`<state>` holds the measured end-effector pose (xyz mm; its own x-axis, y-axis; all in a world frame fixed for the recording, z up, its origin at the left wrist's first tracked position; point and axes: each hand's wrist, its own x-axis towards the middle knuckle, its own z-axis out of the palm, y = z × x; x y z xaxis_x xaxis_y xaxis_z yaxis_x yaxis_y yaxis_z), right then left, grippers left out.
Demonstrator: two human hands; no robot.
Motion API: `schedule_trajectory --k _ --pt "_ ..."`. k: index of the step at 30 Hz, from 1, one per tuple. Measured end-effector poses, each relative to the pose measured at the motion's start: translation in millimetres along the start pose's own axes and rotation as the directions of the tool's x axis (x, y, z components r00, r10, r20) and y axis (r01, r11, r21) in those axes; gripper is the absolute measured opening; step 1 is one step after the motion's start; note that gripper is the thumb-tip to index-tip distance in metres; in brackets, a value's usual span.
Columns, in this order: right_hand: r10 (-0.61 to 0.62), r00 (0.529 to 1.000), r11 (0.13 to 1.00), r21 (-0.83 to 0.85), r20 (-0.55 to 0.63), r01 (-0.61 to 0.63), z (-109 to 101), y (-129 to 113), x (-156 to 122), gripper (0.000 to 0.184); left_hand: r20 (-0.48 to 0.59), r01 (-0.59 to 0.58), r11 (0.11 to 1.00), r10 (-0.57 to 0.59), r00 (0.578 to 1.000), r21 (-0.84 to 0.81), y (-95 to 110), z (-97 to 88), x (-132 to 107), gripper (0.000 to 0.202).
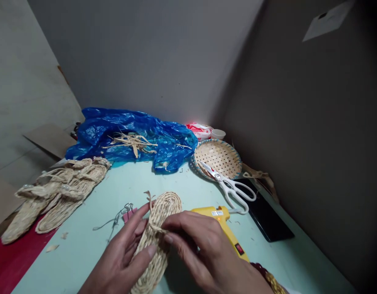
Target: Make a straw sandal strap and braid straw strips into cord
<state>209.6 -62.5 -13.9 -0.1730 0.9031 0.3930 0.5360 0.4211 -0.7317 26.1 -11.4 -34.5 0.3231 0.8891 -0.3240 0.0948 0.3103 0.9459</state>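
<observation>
A braided straw sandal sole is held upright and tilted above the table. My left hand grips it along its left edge, the thumb lying across its face. At the right edge, my right hand pinches a straw strand that crosses the sole; its thumb and forefinger are nearly together. A short loose straw end sticks up by the left forefinger. Behind my right hand lies a yellow glue gun, partly covered by the hand. The lower end of the sole runs out of view.
Finished straw sandals lie at the left. A blue plastic bag with straw scraps sits at the back. White-handled scissors lean on a woven basket beside a black flat device. A pink binder clip is near my left hand.
</observation>
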Motion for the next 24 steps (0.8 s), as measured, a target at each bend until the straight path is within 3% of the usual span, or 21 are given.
schedule_trajectory --k 2,5,10,14,17,22,24 --pt "0.094 0.995 0.993 0.065 0.013 -0.095 -0.6 -0.9 -0.8 0.014 -0.028 -0.016 0.999 0.017 0.999 0.049 1.3 2.2 -0.4 0.085" --pt "0.242 0.967 0.944 0.212 0.083 -0.254 -2.8 -1.8 1.4 0.014 -0.096 -0.092 0.983 0.108 0.989 0.158 1.7 3.4 0.4 0.076" --pt "0.302 0.946 0.895 0.306 0.119 -0.324 -3.8 -1.6 5.3 0.02 -0.096 -0.223 0.9 0.278 0.956 0.375 -3.4 1.1 0.7 0.057" --pt "0.321 0.936 0.903 0.252 0.146 -0.349 -5.1 -8.0 0.3 0.018 -0.153 -0.315 0.815 0.434 0.888 0.486 -11.7 1.2 -1.2 0.042" --pt "0.364 0.907 0.886 0.222 0.213 -0.407 -5.2 -12.0 -3.0 0.018 -0.13 -0.407 0.752 0.539 0.832 0.519 -15.5 0.1 -1.4 0.029" --pt "0.386 0.866 0.768 0.41 0.318 -0.492 -3.6 -10.5 -2.8 0.028 -0.218 -0.337 0.704 0.571 0.791 0.625 -9.9 -12.2 3.4 0.022" --pt "0.371 0.885 0.803 0.381 0.283 -0.459 -5.5 -9.4 -2.0 0.023 -0.21 -0.317 0.689 0.566 0.797 0.652 -5.1 -18.6 6.4 0.021"
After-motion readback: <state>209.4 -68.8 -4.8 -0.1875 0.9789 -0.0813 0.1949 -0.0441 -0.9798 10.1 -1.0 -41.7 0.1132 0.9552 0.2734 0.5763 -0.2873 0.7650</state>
